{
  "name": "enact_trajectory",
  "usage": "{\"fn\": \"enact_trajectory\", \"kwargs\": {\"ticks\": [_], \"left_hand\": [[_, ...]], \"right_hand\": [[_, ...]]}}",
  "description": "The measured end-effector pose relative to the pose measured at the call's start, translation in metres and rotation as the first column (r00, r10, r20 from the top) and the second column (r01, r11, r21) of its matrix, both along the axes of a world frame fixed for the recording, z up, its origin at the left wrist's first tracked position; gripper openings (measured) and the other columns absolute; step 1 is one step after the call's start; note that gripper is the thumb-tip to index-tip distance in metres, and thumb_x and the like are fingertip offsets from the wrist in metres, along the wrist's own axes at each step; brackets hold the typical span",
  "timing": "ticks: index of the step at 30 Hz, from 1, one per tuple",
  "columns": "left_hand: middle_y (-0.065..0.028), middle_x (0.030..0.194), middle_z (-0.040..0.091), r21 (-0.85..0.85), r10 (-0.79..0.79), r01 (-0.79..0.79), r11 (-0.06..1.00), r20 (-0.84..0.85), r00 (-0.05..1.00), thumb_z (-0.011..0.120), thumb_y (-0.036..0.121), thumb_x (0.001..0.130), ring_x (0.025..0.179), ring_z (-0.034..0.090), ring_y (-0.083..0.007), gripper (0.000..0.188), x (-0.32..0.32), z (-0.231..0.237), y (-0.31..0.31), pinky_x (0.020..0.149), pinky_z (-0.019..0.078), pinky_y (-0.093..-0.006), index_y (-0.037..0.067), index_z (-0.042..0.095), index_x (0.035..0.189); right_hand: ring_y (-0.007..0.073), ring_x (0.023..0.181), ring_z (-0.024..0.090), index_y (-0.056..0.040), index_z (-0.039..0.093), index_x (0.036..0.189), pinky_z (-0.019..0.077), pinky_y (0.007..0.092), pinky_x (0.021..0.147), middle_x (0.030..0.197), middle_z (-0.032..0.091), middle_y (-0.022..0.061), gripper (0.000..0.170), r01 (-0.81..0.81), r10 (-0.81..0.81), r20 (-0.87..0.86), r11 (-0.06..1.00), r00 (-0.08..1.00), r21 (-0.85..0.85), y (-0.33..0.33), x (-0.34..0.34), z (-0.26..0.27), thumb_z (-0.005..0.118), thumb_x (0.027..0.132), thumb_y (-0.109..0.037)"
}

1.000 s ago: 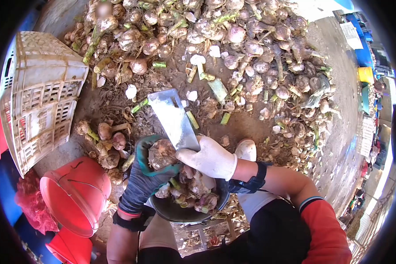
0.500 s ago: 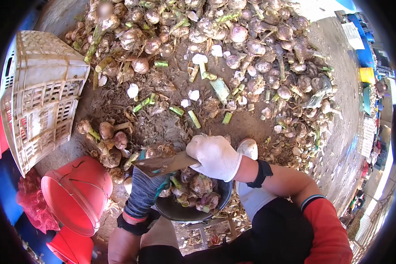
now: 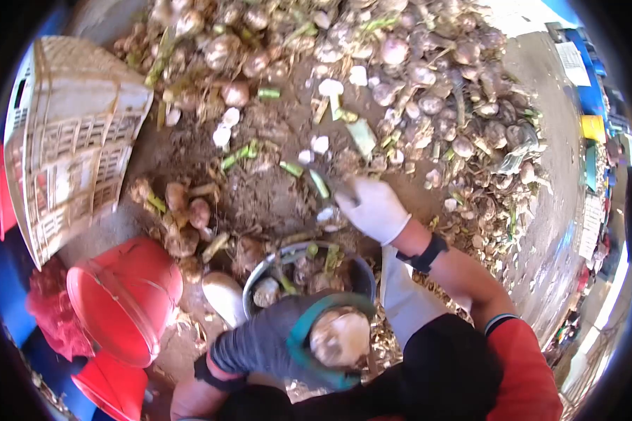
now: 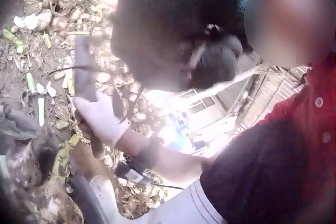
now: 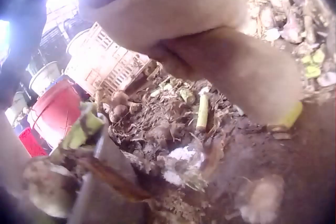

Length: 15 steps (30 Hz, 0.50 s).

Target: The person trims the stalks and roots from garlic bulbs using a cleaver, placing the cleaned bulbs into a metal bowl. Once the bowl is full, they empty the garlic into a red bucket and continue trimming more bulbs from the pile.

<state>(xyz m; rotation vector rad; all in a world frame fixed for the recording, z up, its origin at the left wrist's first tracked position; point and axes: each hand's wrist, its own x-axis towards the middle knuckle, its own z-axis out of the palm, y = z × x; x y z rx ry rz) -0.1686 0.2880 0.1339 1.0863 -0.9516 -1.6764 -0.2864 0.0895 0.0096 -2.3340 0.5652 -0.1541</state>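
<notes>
My left hand [image 3: 309,344], in a dark grey glove with a teal edge, grips a garlic bulb [image 3: 340,335] with its pale, flat cut face turned up. It is over the near side of a dark bucket [image 3: 370,277] that holds garlic bulbs with green stem stubs. My right hand [image 3: 373,209], in a white glove, is beyond the bucket's rim, over the littered ground. In the left wrist view it grips a cleaver [image 4: 84,66], its dark blade pointing away from the glove. The white-gloved thumb [image 5: 241,71] fills the top of the right wrist view.
A large heap of garlic [image 3: 428,77] covers the far ground. Cut green stems [image 3: 319,184] and white slices [image 3: 221,135] lie in front of the bucket. On the left stand a dirty white crate [image 3: 70,154] and a tipped red bucket [image 3: 112,302]. A shoe [image 3: 223,298] is beside the dark bucket.
The bulb in the left hand had a brown, rough top and now shows a pale cut face; that hand came nearer the body. The right hand moved away from it with the cleaver, forward and right.
</notes>
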Motion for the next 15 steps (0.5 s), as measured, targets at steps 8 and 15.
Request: {"fn": "enact_trajectory", "kwargs": {"ticks": [8, 15], "left_hand": [[-0.0189, 0.116, 0.056, 0.287, -0.21, -0.287, 0.914, 0.94, 0.27, 0.064, 0.012, 0.075, 0.095, 0.059, -0.0359, 0.046, 0.022, -0.085, 0.051, 0.082, 0.0502, -0.0416, 0.01, 0.056, 0.121], [-0.0183, 0.114, 0.059, 0.038, 0.045, -0.145, 0.989, 0.848, 0.528, 0.074, 0.018, 0.072, 0.101, 0.059, -0.0341, 0.057, 0.039, -0.163, 0.073, 0.085, 0.0488, -0.0415, 0.012, 0.052, 0.125]], "right_hand": [[0.0375, 0.066, 0.062, -0.0021, 0.056, 0.076, 0.0506, 0.0415, 0.059, 0.064, 0.057, 0.0193, 0.019, 0.036, -0.002, -0.166, 0.979, 0.986, 0.202, 0.01, 0.007, 0.014, 0.06, 0.082, -0.02], [0.0377, 0.066, 0.059, -0.0034, 0.055, 0.071, 0.0484, 0.0448, 0.061, 0.068, 0.056, 0.0175, 0.026, -0.148, 0.167, -0.125, 0.977, 0.978, 0.151, 0.033, -0.002, 0.017, 0.058, 0.084, -0.025]]}}
